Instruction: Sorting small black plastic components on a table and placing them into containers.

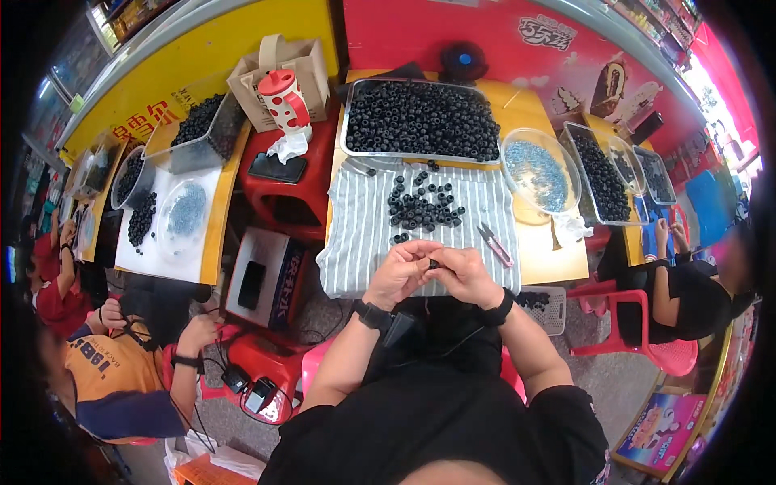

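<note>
My left hand (396, 275) and my right hand (466, 277) meet over the near edge of a grey-and-white striped cloth (354, 234). Between their closed fingertips is a small black round piece (433, 263), mostly covered by the fingers. Just beyond my hands lies a loose group of small black ring-like pieces (420, 212), some showing a hole. Pink-handled thread snips (495, 245) rest on the cloth to the right of my right hand. At the far side of the cloth stands a clear tray (346, 129) heaped with the same black pieces.
Right of the cloth is a round clear tub (508, 174) with small light-blue clear pieces. A red stool (271, 194) on the left bears a dark phone (277, 167) and a polka-dot cup (284, 101). People sit at tables on both sides. A perforated basket (554, 315) stands below the table.
</note>
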A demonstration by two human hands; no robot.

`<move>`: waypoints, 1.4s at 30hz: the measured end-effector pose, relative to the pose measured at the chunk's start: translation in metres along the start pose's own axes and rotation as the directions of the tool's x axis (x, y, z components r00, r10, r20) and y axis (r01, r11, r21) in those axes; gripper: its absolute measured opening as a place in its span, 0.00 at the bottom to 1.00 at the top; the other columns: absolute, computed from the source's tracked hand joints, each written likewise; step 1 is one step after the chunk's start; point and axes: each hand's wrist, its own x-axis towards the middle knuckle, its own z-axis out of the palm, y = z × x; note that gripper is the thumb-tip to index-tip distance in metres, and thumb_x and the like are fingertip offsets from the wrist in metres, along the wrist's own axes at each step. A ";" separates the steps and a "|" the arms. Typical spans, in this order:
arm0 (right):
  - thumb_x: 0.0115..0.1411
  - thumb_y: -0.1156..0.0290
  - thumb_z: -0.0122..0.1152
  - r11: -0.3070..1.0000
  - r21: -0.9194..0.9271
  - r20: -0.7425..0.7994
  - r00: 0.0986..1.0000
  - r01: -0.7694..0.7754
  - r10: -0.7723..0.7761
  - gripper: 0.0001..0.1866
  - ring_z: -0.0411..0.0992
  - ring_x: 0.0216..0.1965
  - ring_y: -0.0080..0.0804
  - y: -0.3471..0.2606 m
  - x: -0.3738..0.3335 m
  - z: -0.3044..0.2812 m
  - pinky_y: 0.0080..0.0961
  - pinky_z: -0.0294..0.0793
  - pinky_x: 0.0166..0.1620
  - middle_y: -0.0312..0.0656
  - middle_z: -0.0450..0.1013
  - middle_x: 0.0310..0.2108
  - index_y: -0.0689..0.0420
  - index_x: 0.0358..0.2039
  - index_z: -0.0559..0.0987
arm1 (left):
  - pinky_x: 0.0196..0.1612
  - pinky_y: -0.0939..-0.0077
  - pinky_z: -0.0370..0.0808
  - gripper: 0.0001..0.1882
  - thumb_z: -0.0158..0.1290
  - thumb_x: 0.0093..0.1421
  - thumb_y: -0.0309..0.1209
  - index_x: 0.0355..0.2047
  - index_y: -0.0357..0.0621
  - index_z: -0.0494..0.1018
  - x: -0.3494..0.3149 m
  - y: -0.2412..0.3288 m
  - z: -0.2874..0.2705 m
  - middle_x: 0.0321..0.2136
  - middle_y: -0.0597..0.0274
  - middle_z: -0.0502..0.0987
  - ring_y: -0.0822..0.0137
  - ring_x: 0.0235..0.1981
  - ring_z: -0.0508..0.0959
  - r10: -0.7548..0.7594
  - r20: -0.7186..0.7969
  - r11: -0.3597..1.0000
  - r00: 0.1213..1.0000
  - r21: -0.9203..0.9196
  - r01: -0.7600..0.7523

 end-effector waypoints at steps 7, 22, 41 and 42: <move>0.56 0.77 0.63 0.987 0.101 -0.002 0.992 -0.128 0.128 0.12 0.76 0.26 0.36 -0.004 0.003 -0.006 0.26 0.73 0.30 0.44 0.76 0.26 0.61 0.41 0.77 | 0.39 0.82 0.78 0.19 0.54 0.61 0.20 0.53 0.31 0.68 0.003 0.001 0.009 0.42 0.57 0.78 0.72 0.36 0.79 0.055 -0.050 0.996 0.997 -0.061 -0.058; 0.52 0.81 0.62 0.972 -0.071 -0.141 0.967 -0.224 0.213 0.09 0.71 0.27 0.34 0.023 -0.002 -0.004 0.25 0.69 0.31 0.43 0.71 0.28 0.61 0.36 0.80 | 0.36 0.70 0.76 0.28 0.43 0.53 0.12 0.57 0.34 0.65 0.018 -0.010 0.018 0.31 0.50 0.76 0.61 0.30 0.78 0.466 0.080 0.145 0.881 0.976 -0.165; 0.46 0.72 0.60 0.958 -0.284 -0.100 0.993 0.024 -0.055 0.09 0.74 0.33 0.50 0.043 -0.027 0.026 0.40 0.73 0.35 0.48 0.76 0.29 0.60 0.29 0.79 | 0.58 0.56 0.62 0.24 0.55 0.58 0.40 0.49 0.35 0.71 0.014 -0.018 0.048 0.53 0.48 0.68 0.48 0.53 0.66 0.432 0.430 -0.080 0.793 0.894 -0.441; 0.46 0.72 0.60 0.961 -0.275 -0.122 0.991 0.025 -0.060 0.08 0.74 0.33 0.50 0.042 -0.028 0.027 0.40 0.73 0.34 0.48 0.76 0.28 0.60 0.29 0.79 | 0.58 0.57 0.62 0.24 0.56 0.58 0.41 0.48 0.35 0.71 0.014 -0.017 0.048 0.53 0.48 0.68 0.48 0.53 0.66 0.429 0.441 -0.083 0.788 0.888 -0.452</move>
